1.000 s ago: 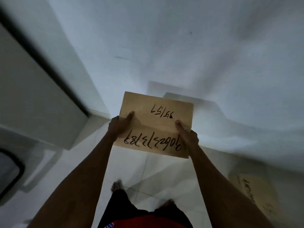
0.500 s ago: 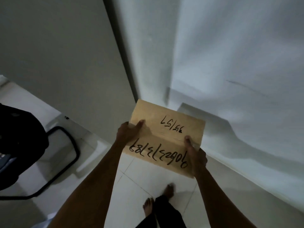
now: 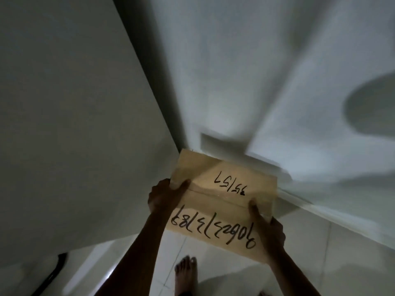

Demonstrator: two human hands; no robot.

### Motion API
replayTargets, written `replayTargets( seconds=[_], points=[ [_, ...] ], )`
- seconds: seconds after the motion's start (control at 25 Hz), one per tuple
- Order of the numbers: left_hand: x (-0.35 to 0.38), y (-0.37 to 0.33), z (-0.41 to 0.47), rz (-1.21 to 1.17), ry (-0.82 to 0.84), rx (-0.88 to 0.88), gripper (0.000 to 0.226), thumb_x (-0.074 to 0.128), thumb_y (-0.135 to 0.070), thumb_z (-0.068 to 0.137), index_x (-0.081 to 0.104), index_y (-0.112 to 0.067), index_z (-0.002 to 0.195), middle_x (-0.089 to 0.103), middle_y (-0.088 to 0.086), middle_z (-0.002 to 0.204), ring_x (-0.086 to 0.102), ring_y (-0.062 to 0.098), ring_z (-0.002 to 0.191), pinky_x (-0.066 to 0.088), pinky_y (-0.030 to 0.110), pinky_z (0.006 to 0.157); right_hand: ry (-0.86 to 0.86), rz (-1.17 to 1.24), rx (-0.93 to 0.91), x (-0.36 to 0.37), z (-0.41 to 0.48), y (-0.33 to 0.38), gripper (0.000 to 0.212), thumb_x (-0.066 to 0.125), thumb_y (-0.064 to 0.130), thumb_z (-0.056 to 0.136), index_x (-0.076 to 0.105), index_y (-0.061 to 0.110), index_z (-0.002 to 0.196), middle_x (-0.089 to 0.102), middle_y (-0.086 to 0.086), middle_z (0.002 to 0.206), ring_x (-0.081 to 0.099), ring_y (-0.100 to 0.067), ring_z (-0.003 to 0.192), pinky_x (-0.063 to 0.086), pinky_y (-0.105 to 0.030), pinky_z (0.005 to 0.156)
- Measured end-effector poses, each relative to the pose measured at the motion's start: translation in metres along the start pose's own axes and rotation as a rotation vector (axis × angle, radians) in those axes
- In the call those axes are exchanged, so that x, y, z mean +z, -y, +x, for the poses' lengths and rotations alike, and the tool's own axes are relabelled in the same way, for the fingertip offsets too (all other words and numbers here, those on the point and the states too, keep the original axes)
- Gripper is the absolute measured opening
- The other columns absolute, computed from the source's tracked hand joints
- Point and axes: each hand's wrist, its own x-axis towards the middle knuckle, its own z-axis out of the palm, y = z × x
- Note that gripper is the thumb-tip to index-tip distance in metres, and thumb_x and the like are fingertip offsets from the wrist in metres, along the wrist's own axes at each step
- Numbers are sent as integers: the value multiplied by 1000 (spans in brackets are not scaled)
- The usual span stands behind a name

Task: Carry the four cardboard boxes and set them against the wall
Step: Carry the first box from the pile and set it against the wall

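Box [image 3: 222, 201] nearer corner, hands — left [image 3: 164, 197], right [image 3: 270, 231] — clamped on its sides

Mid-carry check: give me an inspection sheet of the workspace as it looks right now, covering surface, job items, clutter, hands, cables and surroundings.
Surface: white tiled floor, dimly lit, with a bare foot on it.
Job's things: one cardboard box held off the floor, black handwritten numbers on its top; no other boxes seen.
Clutter: a curved black object at the lower left floor edge, too dark to identify.
Hands: left hand grips the box's left side, thumb on top; right hand grips the right side, thumb on top.
Cables: nothing seen.
Surroundings: white wall ahead with a baseboard along it; a grey panel on the left.
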Motion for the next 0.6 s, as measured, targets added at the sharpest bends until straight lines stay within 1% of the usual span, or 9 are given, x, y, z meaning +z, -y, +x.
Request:
replayTargets(
  seconds=[0.08, 0.12, 0.2, 0.28, 0.36, 0.4, 0.48, 0.52, 0.6],
  points=[
    [39, 16, 35, 14, -5, -4, 75, 49, -77, 76, 59, -15, 115, 68, 10, 108, 63, 25, 90, 50, 33, 77, -1, 5, 43, 38, 33, -15, 61, 60, 75, 76, 67, 17, 93, 72, -5, 78, 67, -21, 71, 57, -38, 76],
    [67, 29, 55, 9, 4, 13, 73, 50, -74, 78, 56, -13, 118, 67, 12, 110, 65, 27, 93, 54, 37, 79, -17, 13, 69, 63, 54, -28, 62, 60, 76, 76, 68, 17, 94, 73, -7, 80, 68, -24, 73, 59, -42, 80],
    [108, 46, 91, -16, 55, 72, 74, 57, -65, 80, 47, -13, 131, 61, 13, 123, 62, 30, 105, 54, 44, 87, -64, 26, 79, 102, 90, -45, 67, 60, 78, 74, 68, 16, 96, 75, -10, 87, 71, -29, 79, 60, -49, 85],
    [133, 61, 115, -52, 126, 155, 89, 69, -61, 74, 35, -16, 142, 52, 12, 136, 55, 29, 118, 52, 46, 93, -97, 63, 103, 129, 116, -56, 73, 59, 80, 73, 69, 14, 103, 75, -14, 98, 71, -35, 89, 58, -52, 90],
    [142, 70, 127, 31, 131, 307, 109, 76, -62, 64, 22, -20, 149, 40, 9, 147, 46, 29, 130, 51, 44, 96, -123, 86, 121, 144, 134, -59, 75, 60, 80, 73, 70, 15, 111, 73, -15, 109, 68, -37, 101, 54, -52, 96],
    [147, 75, 133, 75, 125, 396, 116, 79, -60, 62, 16, -21, 152, 30, 8, 155, 38, 30, 137, 51, 45, 97, -124, 106, 122, 151, 142, -59, 72, 61, 80, 73, 71, 18, 108, 73, -14, 108, 67, -36, 100, 53, -50, 96],
    [156, 84, 142, 121, 152, 563, 121, 80, -55, 64, 8, -17, 154, 13, 9, 163, 21, 30, 147, 51, 48, 98, -109, 160, 100, 165, 158, -56, 58, 63, 78, 73, 70, 23, 89, 73, -9, 98, 65, -25, 83, 53, -41, 86],
    [159, 88, 143, 125, 173, 606, 120, 80, -53, 66, 7, -14, 154, 9, 8, 164, 17, 29, 149, 52, 49, 98, -100, 176, 83, 170, 164, -54, 53, 63, 78, 73, 67, 26, 82, 72, -5, 90, 62, -18, 74, 52, -36, 78],
    [162, 91, 146, 165, 176, 619, 116, 76, -54, 69, 8, -13, 154, 8, 7, 164, 12, 27, 150, 52, 47, 98, -89, 193, 57, 176, 174, -50, 50, 64, 77, 73, 66, 28, 84, 70, 2, 82, 62, -10, 69, 51, -29, 67]
  ],
)
